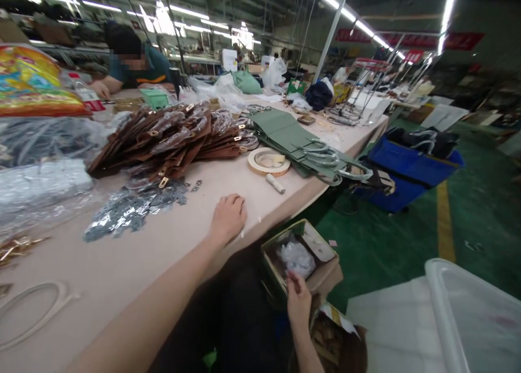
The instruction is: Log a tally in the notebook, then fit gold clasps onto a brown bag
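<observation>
My left hand (228,218) rests on the beige worktable (171,242) near its front edge, fingers curled under into a loose fist with nothing visible in them. My right hand (298,299) is lowered beside the table over an open cardboard box (321,253) on the floor, fingers pinched near crumpled clear plastic (297,258) inside it; what they hold I cannot make out. Small grey metal parts (130,207) lie scattered left of my left hand.
Brown leather pieces with gold clasps (171,139) and green pieces (293,139) are piled mid-table, with a tape roll (268,161) between. Blue bins (407,172) stand on the green floor. A clear plastic tub (476,313) sits at right. Another person (130,63) works at the far end.
</observation>
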Available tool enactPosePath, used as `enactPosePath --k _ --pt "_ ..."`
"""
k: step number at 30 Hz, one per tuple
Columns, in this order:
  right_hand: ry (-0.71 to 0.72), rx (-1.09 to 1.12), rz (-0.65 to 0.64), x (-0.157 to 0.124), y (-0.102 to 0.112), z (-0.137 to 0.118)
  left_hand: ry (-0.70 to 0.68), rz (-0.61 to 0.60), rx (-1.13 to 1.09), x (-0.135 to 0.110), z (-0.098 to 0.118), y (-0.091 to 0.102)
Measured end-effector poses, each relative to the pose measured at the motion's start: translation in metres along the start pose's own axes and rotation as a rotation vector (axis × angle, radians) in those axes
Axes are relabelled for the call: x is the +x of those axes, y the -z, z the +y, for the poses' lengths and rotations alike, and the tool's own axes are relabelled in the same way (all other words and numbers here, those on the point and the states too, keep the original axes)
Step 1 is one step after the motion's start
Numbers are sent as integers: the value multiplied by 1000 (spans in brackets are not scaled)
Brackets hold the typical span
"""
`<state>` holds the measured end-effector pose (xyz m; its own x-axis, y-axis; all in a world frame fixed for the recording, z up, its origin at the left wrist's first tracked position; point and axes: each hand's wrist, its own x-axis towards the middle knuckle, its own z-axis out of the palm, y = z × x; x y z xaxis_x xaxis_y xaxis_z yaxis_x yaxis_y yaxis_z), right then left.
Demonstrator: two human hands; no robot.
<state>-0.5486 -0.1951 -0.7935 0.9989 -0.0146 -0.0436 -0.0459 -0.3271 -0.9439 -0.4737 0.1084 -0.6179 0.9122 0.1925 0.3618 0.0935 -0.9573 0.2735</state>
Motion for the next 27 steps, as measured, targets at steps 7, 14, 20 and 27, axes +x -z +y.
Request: enactPosePath --k 7,14,20,27 --pt "68 -509 -318 46 12 41 -214 -88 -14 10 30 -6" --pt "-35 -897 -476 36 7 68 -247 -388 245 19 64 -23" --pt "-116 -1000 -510 25 35 89 -277 -347 212 37 70 -37" --pt "-189 -995 -492 15 30 100 -339 -317 37 61 41 -35"
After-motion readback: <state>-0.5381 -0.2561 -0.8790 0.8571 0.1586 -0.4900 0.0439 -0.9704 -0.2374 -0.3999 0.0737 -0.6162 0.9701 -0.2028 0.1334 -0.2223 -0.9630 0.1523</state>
